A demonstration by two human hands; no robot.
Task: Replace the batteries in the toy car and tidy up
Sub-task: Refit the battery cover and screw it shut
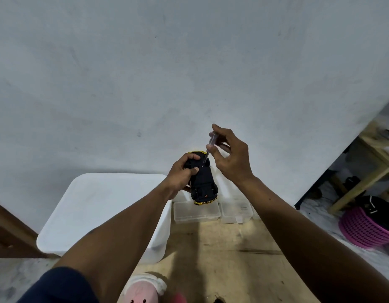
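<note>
A yellow toy car (204, 182) is held upside down in the air, its black underside facing me. My left hand (182, 173) grips it from the left side, thumb on the underside. My right hand (230, 154) pinches a small screwdriver (209, 147) with a clear handle between thumb and fingers. The screwdriver slants down to the left and its tip touches the car's underside near my left thumb. No batteries are visible.
A large white lidded bin (101, 206) stands at the left on a wooden table (222, 259). Clear plastic boxes (195, 212) line the wall under the car. A pink plush toy (143, 289) lies at the near edge. A pink basket (363, 228) and wooden stool (372, 162) stand at right.
</note>
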